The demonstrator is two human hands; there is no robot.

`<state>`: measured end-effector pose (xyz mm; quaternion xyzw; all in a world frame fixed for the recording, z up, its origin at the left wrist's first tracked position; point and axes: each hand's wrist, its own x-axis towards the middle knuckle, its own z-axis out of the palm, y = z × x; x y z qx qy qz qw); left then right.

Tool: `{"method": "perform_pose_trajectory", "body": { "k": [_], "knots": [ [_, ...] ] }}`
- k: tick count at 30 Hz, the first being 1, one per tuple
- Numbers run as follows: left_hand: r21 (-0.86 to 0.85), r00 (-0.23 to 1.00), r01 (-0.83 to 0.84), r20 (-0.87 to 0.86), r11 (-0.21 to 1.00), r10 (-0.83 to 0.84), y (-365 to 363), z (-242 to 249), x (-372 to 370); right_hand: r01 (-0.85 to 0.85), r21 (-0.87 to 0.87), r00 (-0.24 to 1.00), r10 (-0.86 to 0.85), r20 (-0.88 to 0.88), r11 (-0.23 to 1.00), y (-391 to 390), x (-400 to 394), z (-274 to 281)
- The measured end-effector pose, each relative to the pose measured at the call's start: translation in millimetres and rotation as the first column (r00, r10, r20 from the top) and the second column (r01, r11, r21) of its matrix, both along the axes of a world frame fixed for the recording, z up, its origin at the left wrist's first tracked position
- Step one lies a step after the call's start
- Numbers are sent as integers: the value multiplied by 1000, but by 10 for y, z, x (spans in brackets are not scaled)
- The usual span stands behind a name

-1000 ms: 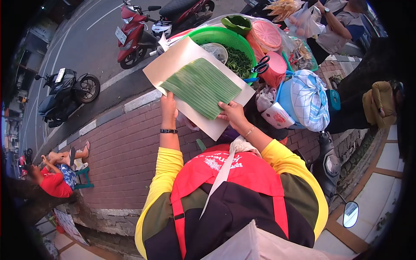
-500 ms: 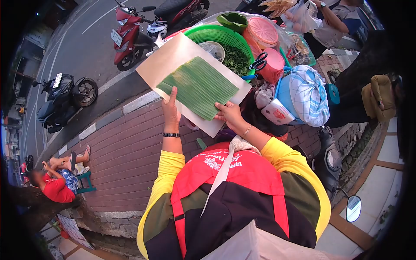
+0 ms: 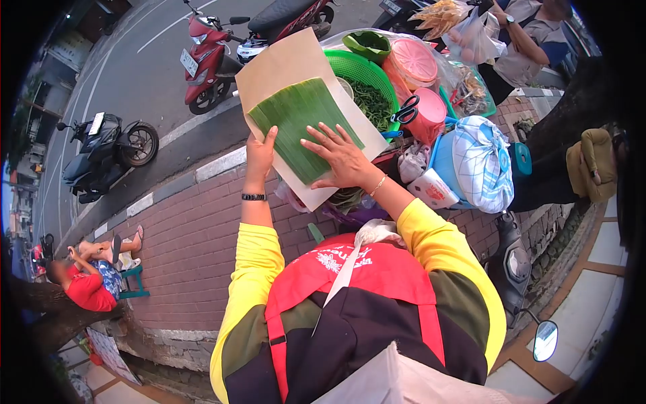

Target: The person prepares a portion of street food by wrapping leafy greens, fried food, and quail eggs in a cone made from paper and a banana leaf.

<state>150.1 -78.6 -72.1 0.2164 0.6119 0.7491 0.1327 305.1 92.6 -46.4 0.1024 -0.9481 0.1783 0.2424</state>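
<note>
A sheet of brown wrapping paper (image 3: 286, 64) is held up in front of me, with a cut piece of banana leaf (image 3: 299, 111) lying on it. My left hand (image 3: 260, 156) grips the lower left edge of both, thumb on top of the leaf and the other fingers hidden beneath. On the leaf's right part, my right hand (image 3: 342, 160) rests flat with its fingers spread. Just behind the paper stands a green basket (image 3: 387, 81) with green leaves (image 3: 370, 101) in it, partly covered by the sheet.
Black-handled scissors (image 3: 406, 110) stick out near a pink-lidded container (image 3: 431, 104). Right of them is a blue tub (image 3: 447, 168) with a checked cloth (image 3: 478, 151). Another person (image 3: 528, 47) is at the upper right, and someone sits on a stool (image 3: 134, 283) at left. Motorbikes (image 3: 101, 158) stand roadside.
My right hand has moved from pinching the leaf's lower right edge to lying spread on its surface. The paper and leaf have turned and shifted slightly, with my left hand still gripping the edge.
</note>
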Motion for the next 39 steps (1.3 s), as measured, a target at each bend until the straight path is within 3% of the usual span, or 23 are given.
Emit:
{"method": "perform_pose_trajectory", "body": {
  "k": [2, 5, 10, 14, 16, 17, 22, 25, 27, 28, 30, 32, 33, 34, 36, 38, 39],
  "knots": [
    [25, 998, 52, 39, 998, -53, 21, -55, -131, -81, 98, 965, 54, 257, 992, 49, -120, -264],
    [-67, 992, 93, 86, 993, -87, 4, -128, -218, -80, 105, 976, 56, 208, 991, 88, -220, -419],
    [-31, 995, 91, 53, 995, -89, 43, -149, -254, -75, 56, 971, 60, 229, 996, 104, -286, -406],
    [-104, 998, 57, -12, 993, -59, 56, -188, -267, -101, 46, 965, 87, 247, 994, 140, -332, -322],
    [-128, 998, 50, -39, 991, -55, 60, -184, -288, -25, -252, 991, 58, 124, 967, 107, -451, -331],
    [-116, 996, 81, -37, 990, -86, 37, -191, -303, 39, -276, 998, -24, 57, 960, 78, -502, -329],
    [-83, 990, 107, 97, 991, -99, 44, -217, -334, 141, -276, 987, -115, 110, 951, 1, -648, -393],
    [-153, 990, 138, 44, 978, -133, 10, -292, -415, 156, -275, 985, -129, 115, 949, 4, -720, -380],
    [-183, 970, 236, -8, 954, -242, -2, -257, -433, 143, -289, 985, -108, 134, 946, 38, -779, -433],
    [-200, 955, 284, -34, 938, -296, -5, -227, -446, 101, -184, 981, -67, 183, 978, 57, -824, -465],
    [-147, 960, 275, -17, 950, -281, 39, -197, -417, 130, -434, 987, -158, -31, 892, 153, -840, -310],
    [-291, 968, 185, -113, 939, -226, 43, -152, -382, 107, -495, 931, -261, -254, 862, 330, -957, -128],
    [-311, 963, 197, -116, 930, -243, 33, -140, -392, 113, -473, 873, -315, -372, 874, 417, -995, -8],
    [-310, 964, 197, -114, 930, -242, 30, -158, -400, 113, -472, 874, -313, -371, 874, 478, -1028, 130],
    [-261, 962, 191, -142, 946, -234, 34, -201, -400, 77, -186, 827, -167, -536, 979, 576, -1052, 426],
    [-259, 965, 192, -127, 947, -231, 52, -186, -390, -7, -150, 807, -83, -584, 989, 546, -1145, 626],
    [-258, 968, 190, -112, 947, -225, 57, -176, -382, -99, -59, 848, 53, -527, 993, 555, -1194, 647]
  ]
}}
